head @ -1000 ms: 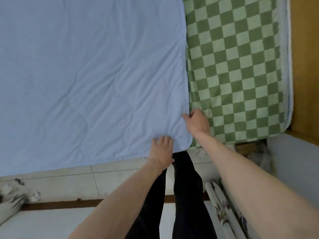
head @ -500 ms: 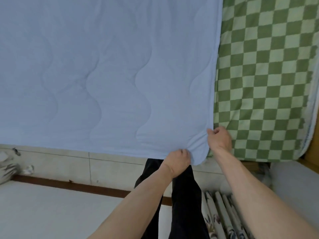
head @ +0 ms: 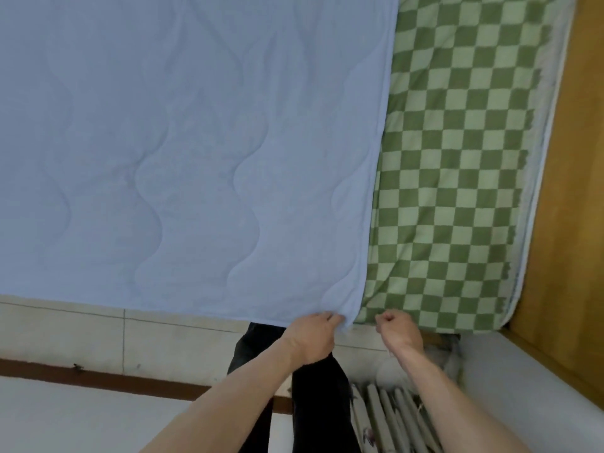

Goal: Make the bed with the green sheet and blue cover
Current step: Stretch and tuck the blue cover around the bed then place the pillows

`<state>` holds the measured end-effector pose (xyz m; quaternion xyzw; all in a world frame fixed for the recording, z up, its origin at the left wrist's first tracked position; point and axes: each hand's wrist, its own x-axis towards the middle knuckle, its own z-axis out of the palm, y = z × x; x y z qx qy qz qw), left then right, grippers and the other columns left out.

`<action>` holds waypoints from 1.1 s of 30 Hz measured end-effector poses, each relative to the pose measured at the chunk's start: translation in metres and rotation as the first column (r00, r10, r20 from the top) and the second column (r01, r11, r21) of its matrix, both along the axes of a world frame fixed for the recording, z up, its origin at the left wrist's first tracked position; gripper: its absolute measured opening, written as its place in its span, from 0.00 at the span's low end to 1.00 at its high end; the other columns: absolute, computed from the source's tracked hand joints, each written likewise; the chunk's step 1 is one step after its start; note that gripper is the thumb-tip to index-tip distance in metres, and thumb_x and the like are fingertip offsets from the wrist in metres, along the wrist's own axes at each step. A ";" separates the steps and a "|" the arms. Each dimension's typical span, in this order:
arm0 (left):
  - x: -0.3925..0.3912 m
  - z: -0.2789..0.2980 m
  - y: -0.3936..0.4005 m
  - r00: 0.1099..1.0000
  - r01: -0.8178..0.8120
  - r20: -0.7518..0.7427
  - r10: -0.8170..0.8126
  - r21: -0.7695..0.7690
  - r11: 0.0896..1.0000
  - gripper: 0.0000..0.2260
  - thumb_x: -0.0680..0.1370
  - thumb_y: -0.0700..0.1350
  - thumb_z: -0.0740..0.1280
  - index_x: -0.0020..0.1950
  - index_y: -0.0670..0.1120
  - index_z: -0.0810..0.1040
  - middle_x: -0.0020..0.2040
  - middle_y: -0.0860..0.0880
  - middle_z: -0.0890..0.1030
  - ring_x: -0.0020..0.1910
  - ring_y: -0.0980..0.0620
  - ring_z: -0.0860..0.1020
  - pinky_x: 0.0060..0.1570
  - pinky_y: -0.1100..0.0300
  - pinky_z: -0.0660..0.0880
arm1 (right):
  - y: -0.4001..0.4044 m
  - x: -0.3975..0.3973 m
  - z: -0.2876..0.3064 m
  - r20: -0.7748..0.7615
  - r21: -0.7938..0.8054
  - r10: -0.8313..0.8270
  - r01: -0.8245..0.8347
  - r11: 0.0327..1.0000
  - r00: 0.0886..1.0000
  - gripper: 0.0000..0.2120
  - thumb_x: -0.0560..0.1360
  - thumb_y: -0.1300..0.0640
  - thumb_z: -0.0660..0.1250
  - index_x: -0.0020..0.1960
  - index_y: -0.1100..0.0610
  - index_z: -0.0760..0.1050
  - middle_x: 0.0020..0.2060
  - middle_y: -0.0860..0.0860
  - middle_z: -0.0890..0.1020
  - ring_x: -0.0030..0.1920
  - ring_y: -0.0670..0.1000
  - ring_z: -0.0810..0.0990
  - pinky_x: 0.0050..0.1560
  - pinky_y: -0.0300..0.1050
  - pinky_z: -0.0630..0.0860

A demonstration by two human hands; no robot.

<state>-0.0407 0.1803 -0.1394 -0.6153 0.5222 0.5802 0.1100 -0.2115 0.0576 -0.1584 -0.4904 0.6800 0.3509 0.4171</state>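
The pale blue quilted cover (head: 183, 152) lies flat over the left and middle of the bed. Its near right corner is pinched in my left hand (head: 312, 336), at the bed's near edge. The green checked sheet (head: 457, 165) shows bare along the right side of the bed. My right hand (head: 397, 330) is a closed fist just right of the cover's corner, at the sheet's near edge and apart from the cover. I see nothing held in it.
A wooden board (head: 575, 191) runs along the bed's right side. Below the bed are pale floor tiles (head: 98, 338) and a brown strip (head: 98, 377). Rolled patterned fabric (head: 389, 420) lies by my dark trousers (head: 313, 403).
My right hand has let go of the cover's side edge and drawn back into a fist. My left hand still grips the corner. The cover now lies flatter, its corner lower.
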 end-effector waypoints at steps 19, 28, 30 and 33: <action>0.271 -0.053 -0.406 0.841 -0.266 0.445 0.307 -0.154 0.952 0.57 0.68 0.61 0.76 0.77 0.66 0.31 0.77 0.54 0.24 0.78 0.43 0.30 0.61 0.19 0.57 | -0.498 0.301 0.114 -0.045 -0.771 0.629 -0.427 0.472 0.776 0.30 0.78 0.43 0.65 0.75 0.53 0.62 0.70 0.53 0.70 0.70 0.56 0.67 0.70 0.53 0.68; 0.270 -0.068 -0.415 0.819 -0.300 0.485 0.305 -0.091 0.950 0.62 0.65 0.63 0.75 0.70 0.64 0.21 0.74 0.56 0.21 0.79 0.45 0.31 0.61 0.21 0.59 | -0.753 0.372 0.300 -0.456 -0.886 0.441 -0.443 -0.139 0.773 0.41 0.77 0.35 0.59 0.81 0.54 0.50 0.81 0.60 0.49 0.80 0.66 0.44 0.75 0.69 0.43; 0.269 -0.066 -0.417 0.805 -0.277 0.518 0.290 -0.104 0.955 0.61 0.64 0.65 0.72 0.70 0.64 0.20 0.73 0.58 0.22 0.80 0.46 0.35 0.61 0.22 0.58 | -0.790 0.359 0.328 -0.271 -0.960 0.284 -0.279 -0.011 0.920 0.43 0.76 0.33 0.57 0.82 0.52 0.46 0.81 0.58 0.47 0.80 0.65 0.43 0.76 0.67 0.42; 0.267 -0.066 -0.426 0.788 -0.309 0.519 0.329 -0.129 0.942 0.60 0.64 0.63 0.72 0.70 0.67 0.21 0.70 0.58 0.19 0.80 0.45 0.36 0.60 0.21 0.58 | -0.823 0.333 0.342 0.104 -0.964 0.082 0.080 0.252 0.991 0.56 0.68 0.29 0.67 0.82 0.52 0.41 0.80 0.58 0.53 0.79 0.64 0.54 0.77 0.62 0.54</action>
